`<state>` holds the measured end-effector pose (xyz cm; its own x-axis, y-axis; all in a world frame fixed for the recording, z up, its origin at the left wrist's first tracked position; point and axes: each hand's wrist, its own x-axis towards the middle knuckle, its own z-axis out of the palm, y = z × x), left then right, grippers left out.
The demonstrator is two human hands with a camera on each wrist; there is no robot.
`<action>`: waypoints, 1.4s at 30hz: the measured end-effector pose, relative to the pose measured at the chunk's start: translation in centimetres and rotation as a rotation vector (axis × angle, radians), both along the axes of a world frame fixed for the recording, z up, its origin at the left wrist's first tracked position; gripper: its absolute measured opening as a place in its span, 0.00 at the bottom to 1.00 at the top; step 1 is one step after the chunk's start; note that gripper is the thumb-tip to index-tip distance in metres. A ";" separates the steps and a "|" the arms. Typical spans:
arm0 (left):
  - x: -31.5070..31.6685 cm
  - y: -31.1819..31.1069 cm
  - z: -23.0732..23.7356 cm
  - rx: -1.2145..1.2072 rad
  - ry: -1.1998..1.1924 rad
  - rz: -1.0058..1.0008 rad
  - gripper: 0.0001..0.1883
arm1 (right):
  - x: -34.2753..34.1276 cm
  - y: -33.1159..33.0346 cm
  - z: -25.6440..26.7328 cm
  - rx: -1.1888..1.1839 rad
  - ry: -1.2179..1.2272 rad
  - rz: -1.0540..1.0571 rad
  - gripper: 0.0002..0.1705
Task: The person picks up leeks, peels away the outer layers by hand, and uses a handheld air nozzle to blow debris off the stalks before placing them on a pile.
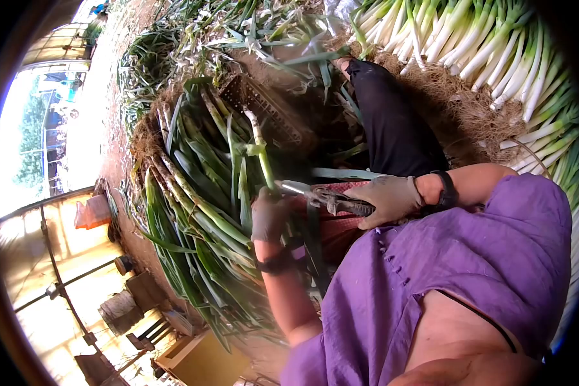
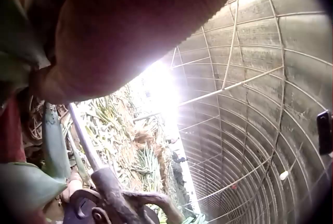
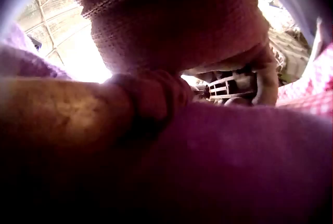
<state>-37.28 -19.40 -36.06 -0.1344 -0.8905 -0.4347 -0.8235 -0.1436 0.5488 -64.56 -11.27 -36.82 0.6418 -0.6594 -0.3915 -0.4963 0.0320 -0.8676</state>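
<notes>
My gloved left hand (image 1: 269, 219) grips a green onion (image 1: 262, 154) by its leafy part, its white end pointing up and away from me. My gloved right hand (image 1: 389, 201) is wrapped round the handle of an air blow gun (image 1: 334, 201). The gun's thin metal nozzle (image 2: 86, 141) points toward the left hand, its tip right by the onion's stalk. A large heap of untrimmed green onions (image 1: 199, 186) with soil on their roots lies beside the left hand. In the right wrist view, the glove (image 3: 171, 26) hides most of the gun.
A brown plastic crate (image 1: 264, 106) stands beyond the heap. Cleaned white-stemmed onions (image 1: 482, 51) with stringy roots lie in rows at the upper right. Stripped leaf litter (image 1: 199, 45) covers the ground ahead. My bent leg (image 1: 392, 116) is between crate and cleaned onions.
</notes>
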 end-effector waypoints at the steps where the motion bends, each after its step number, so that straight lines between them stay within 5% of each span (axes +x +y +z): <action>1: 0.1 0.0 -0.3 0.000 -0.020 0.041 0.17 | 0.0 0.3 0.2 -0.015 0.007 0.011 0.26; 6: 0.1 -0.4 -0.9 -0.040 0.000 0.132 0.19 | 0.2 0.6 0.5 -0.023 0.094 0.034 0.34; 11: -0.2 0.0 -1.6 -0.128 0.000 0.143 0.13 | 0.0 1.2 -1.4 -0.110 0.014 -0.058 0.32; 14: 1.4 -0.3 -4.6 -0.077 0.059 0.085 0.20 | 0.7 -0.4 -2.0 -0.148 0.043 -0.115 0.30; 17: 0.8 -0.2 -6.0 -0.062 -0.132 0.045 0.19 | 3.0 -4.3 -5.3 -0.214 0.124 -0.233 0.27; 20: 1.3 0.0 -6.6 -0.121 -0.178 0.024 0.20 | 4.0 -7.8 -6.3 0.150 0.013 -0.372 0.25; 25: -0.3 0.0 -4.5 -0.003 -0.187 0.091 0.16 | 4.5 -5.4 -6.4 -0.252 0.043 -0.228 0.29; 27: -0.1 -0.1 -5.5 -0.074 -0.218 -0.069 0.16 | 4.0 -7.2 -7.0 -0.127 0.094 -0.218 0.26; 29: 0.1 -0.2 -6.3 -0.161 -0.277 -0.260 0.15 | 3.9 -9.2 -7.1 0.184 -0.148 -0.339 0.17; 32: 2.0 -0.5 -9.8 -0.326 -0.452 -0.617 0.15 | 4.3 -12.0 -5.6 0.205 -0.141 -0.328 0.17; 36: 1.2 0.0 -9.9 -0.150 -0.385 -0.299 0.12 | 5.9 -17.1 -10.0 0.345 -0.284 -0.417 0.16; 42: -1.3 0.8 -6.1 -0.044 -0.358 -0.149 0.17 | 6.9 -23.2 -13.4 0.456 -0.391 -0.379 0.13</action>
<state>-38.60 -18.60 -42.15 -0.1097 -0.8914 -0.4397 -0.9742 0.0088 0.2254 -57.62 -34.49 -50.20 0.5503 -0.6906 -0.4694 -0.0341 0.5430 -0.8390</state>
